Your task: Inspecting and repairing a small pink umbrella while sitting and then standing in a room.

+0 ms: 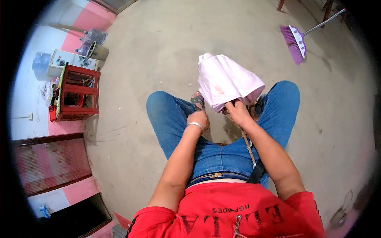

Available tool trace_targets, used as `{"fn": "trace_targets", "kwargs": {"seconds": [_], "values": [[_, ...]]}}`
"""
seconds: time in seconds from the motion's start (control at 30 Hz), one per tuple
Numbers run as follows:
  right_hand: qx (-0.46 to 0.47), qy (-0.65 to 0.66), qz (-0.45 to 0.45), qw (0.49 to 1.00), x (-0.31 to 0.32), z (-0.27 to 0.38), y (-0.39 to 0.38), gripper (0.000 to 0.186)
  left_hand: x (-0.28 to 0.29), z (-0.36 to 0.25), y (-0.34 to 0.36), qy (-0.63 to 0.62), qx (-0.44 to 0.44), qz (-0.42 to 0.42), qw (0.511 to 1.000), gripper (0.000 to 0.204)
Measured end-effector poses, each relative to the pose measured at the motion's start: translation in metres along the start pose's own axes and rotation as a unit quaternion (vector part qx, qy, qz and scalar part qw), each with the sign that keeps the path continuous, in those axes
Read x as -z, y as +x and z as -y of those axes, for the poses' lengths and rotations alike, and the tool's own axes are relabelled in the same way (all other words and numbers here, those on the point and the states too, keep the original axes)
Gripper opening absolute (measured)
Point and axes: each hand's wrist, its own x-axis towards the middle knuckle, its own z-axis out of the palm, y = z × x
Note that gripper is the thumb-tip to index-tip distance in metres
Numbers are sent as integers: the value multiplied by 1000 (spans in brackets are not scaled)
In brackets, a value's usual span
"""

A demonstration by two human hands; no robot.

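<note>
Spreading my knees in blue denim jeans [218,158], I am resting my left hand [198,119], with a thin, pale bangle [196,124] at its wrist, beside my left inner thigh; its fingers are curling, but I cannot tell whether they are gripping anything. Farther across, my right hand [239,114] is pinching the near edge of a pale pink, folded fabric cloth [228,81], which is fanning out ahead of it, between my knees. Handling the cloth by its edge seems to be the step in hand; the next move, I am judging, is calling for a firm right pinch and a free left hand for steadying the loose side. Beyond, a purple-bristled broom [298,43] is resting on the smooth, beige floor [158,47].
</note>
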Motion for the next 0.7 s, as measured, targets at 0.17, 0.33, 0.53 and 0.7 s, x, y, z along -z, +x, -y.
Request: {"fn": "trace_targets", "kwargs": {"seconds": [0.17, 0.33, 0.53, 0.7], "values": [[86, -11, -116, 989, 1, -8, 3, 56, 50, -23, -28, -111, -4, -280, 953, 21], [53, -65, -70, 994, 4, 8, -7, 54, 103, -48, -50, -200, -98, -338, 915, 20], [131, 2, -96, 987, 4, 15, -17, 47, 50, -50, -16, -64, -156, -261, 950, 43], [102, -81, -114, 985, 14, 23, -25, 48, 31, -20, -46, -54, -139, 5, 989, 37]]}}
